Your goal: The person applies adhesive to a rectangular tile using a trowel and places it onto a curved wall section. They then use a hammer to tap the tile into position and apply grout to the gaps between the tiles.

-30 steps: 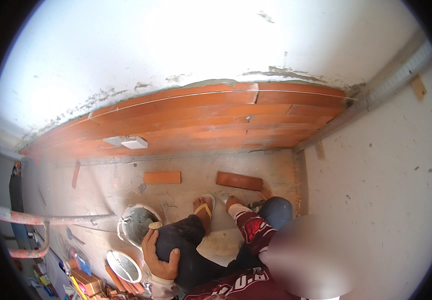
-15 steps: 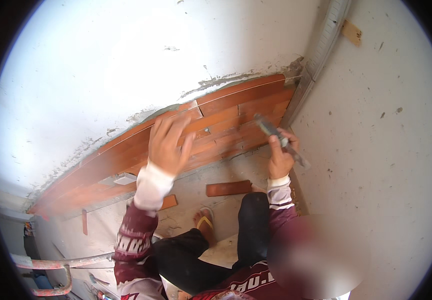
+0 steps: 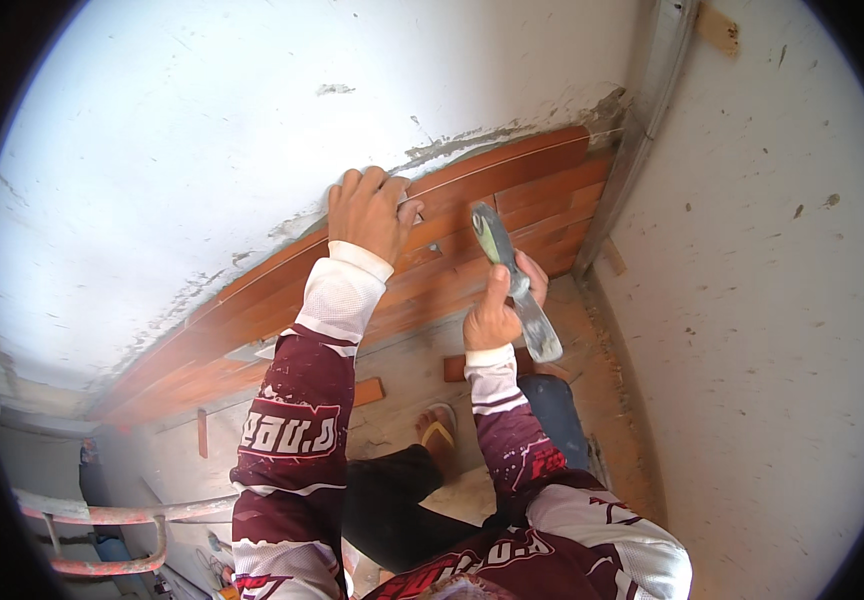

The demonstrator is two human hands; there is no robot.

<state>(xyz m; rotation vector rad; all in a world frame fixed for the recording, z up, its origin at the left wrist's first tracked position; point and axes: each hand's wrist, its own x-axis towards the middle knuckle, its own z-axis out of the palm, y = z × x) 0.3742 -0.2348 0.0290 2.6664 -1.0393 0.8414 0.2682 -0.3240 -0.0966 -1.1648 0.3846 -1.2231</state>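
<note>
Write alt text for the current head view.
A person's left hand touches the top row of reddish-brown wall tiles, while the right hand holds a flat-bladed tool, blade angled back toward the body. Loose tiles lie on the floor below.

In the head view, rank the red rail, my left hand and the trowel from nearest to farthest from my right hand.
1. Trowel: nearest, held in your right hand.
2. Left hand: to the left and farther up the picture, at the top tile row.
3. Red rail: farthest, off at the lower left.
</note>
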